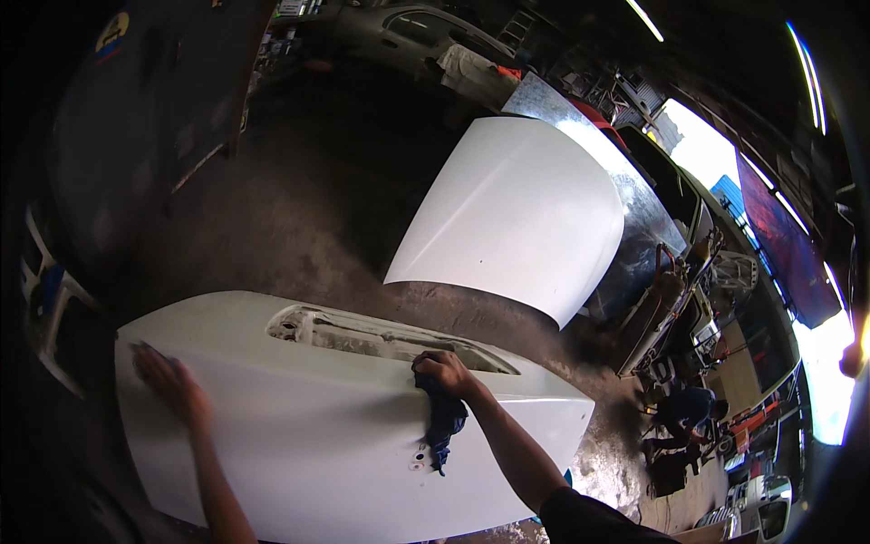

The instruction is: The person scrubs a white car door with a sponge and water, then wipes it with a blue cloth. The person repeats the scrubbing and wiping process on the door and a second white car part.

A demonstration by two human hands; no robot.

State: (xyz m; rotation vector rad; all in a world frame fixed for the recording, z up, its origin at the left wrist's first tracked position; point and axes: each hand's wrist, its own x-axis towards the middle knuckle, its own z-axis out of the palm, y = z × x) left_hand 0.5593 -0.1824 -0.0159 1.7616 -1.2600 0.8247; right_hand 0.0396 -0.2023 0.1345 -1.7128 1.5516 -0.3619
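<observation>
A white-painted car door (306,435) lies in front of me, its outer face up and its long window opening (353,334) at the far side. My right hand (443,372) grips a dark blue cloth (442,418) near the lower edge of that opening. The cloth hangs down over the white panel, close to small round holes (419,457). My left hand (170,384) lies flat towards the door's left end, blurred. Something dark shows along its fingers, but I cannot tell whether it is a held pad or shadow.
Beyond the door is a white car hood (510,211), beside a shiny sheet-metal panel (598,156). A person (686,411) crouches at the right. Gas cylinders (659,299) stand nearby. A dark upright panel (149,102) rises at the left, and a car (421,34) is at the back.
</observation>
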